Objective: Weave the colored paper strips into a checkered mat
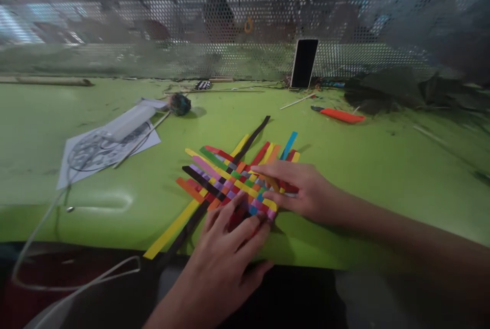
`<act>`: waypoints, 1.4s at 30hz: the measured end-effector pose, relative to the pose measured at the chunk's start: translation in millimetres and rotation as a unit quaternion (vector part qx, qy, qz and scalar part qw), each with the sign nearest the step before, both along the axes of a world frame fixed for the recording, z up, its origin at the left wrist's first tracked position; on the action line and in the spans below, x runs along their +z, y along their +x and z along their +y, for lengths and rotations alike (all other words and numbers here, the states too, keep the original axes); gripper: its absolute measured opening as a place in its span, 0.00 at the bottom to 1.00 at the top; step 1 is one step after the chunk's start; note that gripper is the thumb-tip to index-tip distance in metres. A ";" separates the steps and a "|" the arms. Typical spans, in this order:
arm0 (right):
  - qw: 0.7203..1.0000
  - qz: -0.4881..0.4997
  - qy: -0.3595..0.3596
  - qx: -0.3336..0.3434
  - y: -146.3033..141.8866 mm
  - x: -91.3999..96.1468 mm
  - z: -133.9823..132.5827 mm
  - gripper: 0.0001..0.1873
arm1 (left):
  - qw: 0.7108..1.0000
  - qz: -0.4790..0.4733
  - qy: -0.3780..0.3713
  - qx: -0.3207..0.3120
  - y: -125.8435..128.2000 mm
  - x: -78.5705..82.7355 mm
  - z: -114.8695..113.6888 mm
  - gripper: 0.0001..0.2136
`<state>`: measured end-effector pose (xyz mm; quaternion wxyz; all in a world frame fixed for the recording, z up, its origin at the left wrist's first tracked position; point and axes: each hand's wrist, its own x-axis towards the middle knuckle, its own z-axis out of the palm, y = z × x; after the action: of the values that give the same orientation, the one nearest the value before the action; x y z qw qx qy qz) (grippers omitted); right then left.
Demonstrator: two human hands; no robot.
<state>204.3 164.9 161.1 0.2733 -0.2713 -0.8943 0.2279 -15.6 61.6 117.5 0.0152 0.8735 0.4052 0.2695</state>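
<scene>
A mat woven from many-coloured flat strips (237, 185) lies on the green tabletop near its front edge. Loose strip ends stick out around it, among them a long yellow strip (172, 229), a black strip (252, 137) and a blue strip (289, 145). My left hand (233, 247) rests on the mat's near edge, fingers stretched and apart, fingertips touching the weave. From the right, my right hand (302, 186) reaches over the mat's right side. Its index finger and thumb touch the strips and are apart; its other fingers are partly hidden.
On the green table (401, 181), a red-handled knife (340, 115) lies at the back right. A phone (304, 63) leans against the perforated metal screen (184, 17). Leftward are a printed sheet (72, 158), a white power strip (130, 120) with a cord, and a dark ball (179, 104).
</scene>
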 end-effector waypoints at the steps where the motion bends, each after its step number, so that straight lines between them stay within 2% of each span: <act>1: 1.000 0.002 0.004 -0.004 1.3 -0.7 0.0 0.23 | 1.000 -0.011 0.003 0.005 -1.4 -0.7 0.0 0.18; 7: 0.999 0.023 0.033 -0.029 9.1 -8.2 -0.3 0.25 | 0.998 -0.054 -0.019 0.011 -3.0 -2.2 -0.7 0.18; 12: 0.998 0.026 0.064 -0.007 14.5 -6.7 -3.5 0.23 | 0.998 -0.054 -0.019 0.017 -0.5 -2.3 -3.1 0.17; 20: 0.995 -0.009 0.095 0.002 25.4 1.4 -14.2 0.16 | 0.988 -0.148 0.052 -0.011 2.3 -13.9 -13.1 0.12; 24: 0.993 -0.031 0.113 -0.003 24.9 -1.9 -15.7 0.14 | 0.984 -0.170 0.052 -0.003 4.2 -6.3 -17.6 0.12; 28: 0.993 -0.013 0.114 -0.020 21.1 -4.1 -16.4 0.10 | 0.986 -0.159 0.033 -0.031 -1.3 9.8 -20.4 0.11; 31: 0.993 -0.015 0.115 -0.017 18.7 -3.6 -16.4 0.08 | 0.989 -0.143 0.028 -0.031 0.5 14.2 -18.2 0.11; 35: 0.994 -0.015 0.109 0.003 16.4 -1.9 -16.1 0.08 | 0.993 -0.118 0.025 -0.016 13.6 8.4 -9.8 0.12; 42: 0.996 0.026 0.080 -0.009 20.6 3.5 -22.2 0.09 | 0.996 -0.082 0.013 0.030 26.0 -3.3 -5.4 0.12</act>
<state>224.9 142.6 164.6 0.3192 -0.2502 -0.8999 0.1603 10.4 56.2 114.2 0.0289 0.8358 0.4255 0.3458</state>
